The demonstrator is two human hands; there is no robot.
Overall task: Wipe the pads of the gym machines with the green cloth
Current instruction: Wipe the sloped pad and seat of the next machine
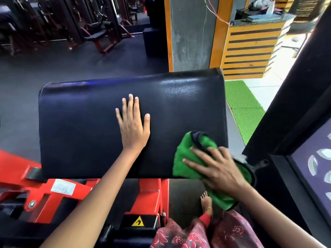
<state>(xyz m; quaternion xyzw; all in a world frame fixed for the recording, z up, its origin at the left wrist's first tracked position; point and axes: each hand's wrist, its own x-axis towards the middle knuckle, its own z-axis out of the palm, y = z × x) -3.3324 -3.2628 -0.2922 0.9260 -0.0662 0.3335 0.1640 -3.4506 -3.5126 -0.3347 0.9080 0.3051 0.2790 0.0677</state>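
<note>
Big black pad [93, 126] fills mid-frame, glossy, tilted a bit w/ its far edge higher at the right. It sits on a red machine frame [43, 192] that shows below it from 6 to 9 o'clock; white label and a yellow warning sticker [137, 221] on the frame.

Left hand [133, 126] lies flat on the pad near centre, palm down, fingers straight and slightly spread, tips toward 12 o'clock. Holds nothing, just pressed on the pad.

Green cloth [188, 158] is bunched at the pad's near right corner, abt 4 o'clock from the left hand. Part rests on the pad, part hangs off the near edge and right side. A dark trim shows at its top fold. Right hand [217, 169] sits on top of the cloth, fingers spread and bent over the bunched fabric, pointing toward 10 o'clock; it grips the cloth against the pad corner.

Bare foot [206, 201] w/ an anklet on the dark floor below the cloth, red patterned clothing at 5–6 o'clock.

Beyond: a grey pillar [189, 33] w/ orange edges at 12–1 o'clock, orange-and-black striped counter [250, 51] at 1 o'clock, green turf mat [243, 108] at 2–3 o'clock, more gym machines [100, 36] dim at 10–11 o'clock. Black upright panel at the right edge.
</note>
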